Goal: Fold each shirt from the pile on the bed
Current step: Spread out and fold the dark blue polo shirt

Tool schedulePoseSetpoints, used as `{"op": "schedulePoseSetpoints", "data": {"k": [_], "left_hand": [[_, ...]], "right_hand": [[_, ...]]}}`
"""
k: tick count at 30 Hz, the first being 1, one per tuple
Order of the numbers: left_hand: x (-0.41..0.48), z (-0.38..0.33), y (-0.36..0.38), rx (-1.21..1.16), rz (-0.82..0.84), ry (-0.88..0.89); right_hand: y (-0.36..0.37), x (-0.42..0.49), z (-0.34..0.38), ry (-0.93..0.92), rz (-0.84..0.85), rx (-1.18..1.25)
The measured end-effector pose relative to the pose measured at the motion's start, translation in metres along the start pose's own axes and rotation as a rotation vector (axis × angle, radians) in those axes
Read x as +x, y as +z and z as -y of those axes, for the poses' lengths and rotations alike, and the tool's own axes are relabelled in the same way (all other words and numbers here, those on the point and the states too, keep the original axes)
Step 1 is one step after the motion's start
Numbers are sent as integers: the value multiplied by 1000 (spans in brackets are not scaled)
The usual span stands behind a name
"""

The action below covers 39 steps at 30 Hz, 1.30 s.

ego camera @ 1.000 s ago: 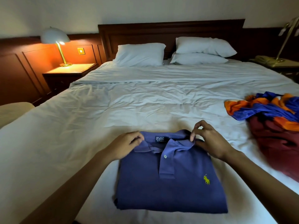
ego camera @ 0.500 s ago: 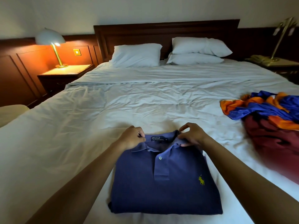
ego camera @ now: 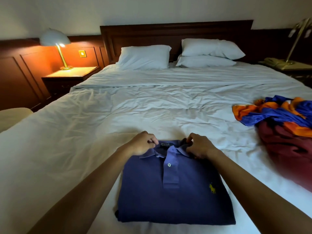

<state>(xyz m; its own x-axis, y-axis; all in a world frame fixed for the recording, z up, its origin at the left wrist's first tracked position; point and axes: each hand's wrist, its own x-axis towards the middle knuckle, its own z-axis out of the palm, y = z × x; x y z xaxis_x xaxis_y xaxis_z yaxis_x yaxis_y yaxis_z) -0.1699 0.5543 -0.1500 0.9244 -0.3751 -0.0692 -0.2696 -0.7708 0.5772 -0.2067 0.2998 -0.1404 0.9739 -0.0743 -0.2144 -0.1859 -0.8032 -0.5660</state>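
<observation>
A wide bed [ego camera: 104, 132] with a rumpled white sheet fills the wood-panelled room. Three pillows [ego camera: 143, 56] lean on the headboard [ego camera: 175, 31], and two lamps [ego camera: 56, 46] flank it, the lit one on a table [ego camera: 72, 75]. One folded blue shirt [ego camera: 168, 201] lies at the near edge. The left hand [ego camera: 141, 145] and right hand [ego camera: 200, 148] each pinch its collar. A pile [ego camera: 287, 135] of two garments lies to the right.

Bedroom: bed [ego camera: 152, 107], pillows [ego camera: 143, 56], bedside lamp [ego camera: 56, 42].
</observation>
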Motion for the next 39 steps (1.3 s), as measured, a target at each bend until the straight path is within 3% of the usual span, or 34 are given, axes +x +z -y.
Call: {"op": "schedulePoseSetpoints", "data": {"k": [2,4,11,17,20,23,27,30,34,39], "left_hand": [[-2,12,-2,15,39,25],[-2,22,-2,29,45,28],[0,34,-5,63,105,84],[16,30,9,-6,-18,47],[23,28,23,63,-27,16],[30,28,27,-98,-116,-2],[38,26,18,-103,-42,-75],[42,30,9,-101,-86,-18],[46,38,-5,-152,-191,7],[48,37,-6,-156,-152,-35]], "right_hand": [[-9,2,1,-112,-26,-192],[-14,5,4,-165,-63,-184],[2,22,-1,-76,-1,37],[3,35,-6,-5,-43,288],[4,42,-5,-35,-54,167],[3,46,-6,-71,-51,41],[-5,44,0,-152,56,-97],[-12,45,3,-209,-11,-238],[-21,47,1,-217,-127,-288],[-16,49,-1,-186,-48,-277]]}}
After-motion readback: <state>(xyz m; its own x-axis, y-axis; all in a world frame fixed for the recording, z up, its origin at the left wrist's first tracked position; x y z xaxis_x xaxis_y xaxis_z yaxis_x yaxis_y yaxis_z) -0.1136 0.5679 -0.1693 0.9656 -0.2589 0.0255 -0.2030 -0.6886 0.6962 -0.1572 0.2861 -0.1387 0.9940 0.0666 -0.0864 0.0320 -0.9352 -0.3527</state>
